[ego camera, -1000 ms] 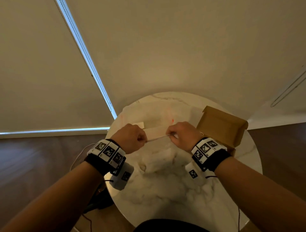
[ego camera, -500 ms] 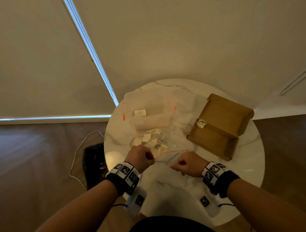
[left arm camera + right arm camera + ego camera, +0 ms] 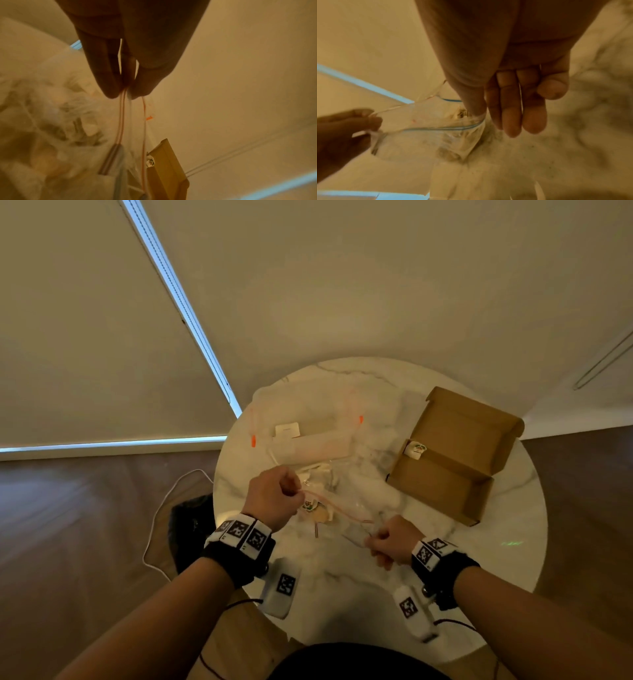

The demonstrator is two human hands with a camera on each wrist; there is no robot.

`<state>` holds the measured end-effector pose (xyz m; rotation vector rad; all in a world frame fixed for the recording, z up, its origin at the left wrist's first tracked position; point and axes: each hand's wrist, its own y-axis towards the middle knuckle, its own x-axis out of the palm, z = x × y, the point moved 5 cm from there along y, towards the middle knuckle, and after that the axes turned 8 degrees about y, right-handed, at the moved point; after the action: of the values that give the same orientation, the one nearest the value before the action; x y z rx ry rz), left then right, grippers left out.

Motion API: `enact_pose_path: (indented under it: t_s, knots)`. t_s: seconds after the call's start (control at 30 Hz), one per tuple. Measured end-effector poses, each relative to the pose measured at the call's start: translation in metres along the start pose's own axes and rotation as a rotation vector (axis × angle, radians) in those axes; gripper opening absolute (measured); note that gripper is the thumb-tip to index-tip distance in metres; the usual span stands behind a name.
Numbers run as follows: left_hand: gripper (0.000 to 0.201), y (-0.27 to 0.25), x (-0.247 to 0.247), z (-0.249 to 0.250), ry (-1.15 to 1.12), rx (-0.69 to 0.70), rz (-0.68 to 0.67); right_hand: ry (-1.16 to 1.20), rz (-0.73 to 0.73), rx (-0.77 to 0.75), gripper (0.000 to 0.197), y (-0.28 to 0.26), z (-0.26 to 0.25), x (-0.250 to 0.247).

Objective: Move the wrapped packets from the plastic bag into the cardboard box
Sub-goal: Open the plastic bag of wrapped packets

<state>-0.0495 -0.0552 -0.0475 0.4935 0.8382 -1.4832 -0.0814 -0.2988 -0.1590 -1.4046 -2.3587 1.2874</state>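
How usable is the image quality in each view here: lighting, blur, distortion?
Head view: dim warm light, strong wide-angle bending of the walls, yet the cardboard box and both hands read clearly. Left wrist view: fingers dark against the wall, plastic bag blurred. Right wrist view: soft focus, the bag's contents indistinct.

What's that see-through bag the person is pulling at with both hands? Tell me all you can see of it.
The plastic bag is a clear zip-top pouch of thin, crinkly film, with a reddish strip and a blue strip along its mouth. It lies on the marble table, left of the cardboard box. The left hand and right hand each pinch one lip, holding the mouth open. Small wrapped packets show through it, blurred.
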Motion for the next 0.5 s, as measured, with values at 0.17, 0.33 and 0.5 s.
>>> enact_pose_path:
  t_s: [0.17,0.33,0.5]
  knots:
    - [0.035,0.003,0.009,0.007,0.215,0.271,-0.05,-0.369,0.167,-0.375,0.049,-0.033,-0.038,-0.023]
    - [0.029,0.003,0.024,0.015,0.28,0.334,-0.075,-0.489,0.227,-0.923,0.034,-0.068,-0.089,0.006]
    - [0.028,0.008,0.01,0.025,0.271,0.375,0.069,-1.03,-0.146,-0.534,0.07,-0.04,-0.031,0.041]
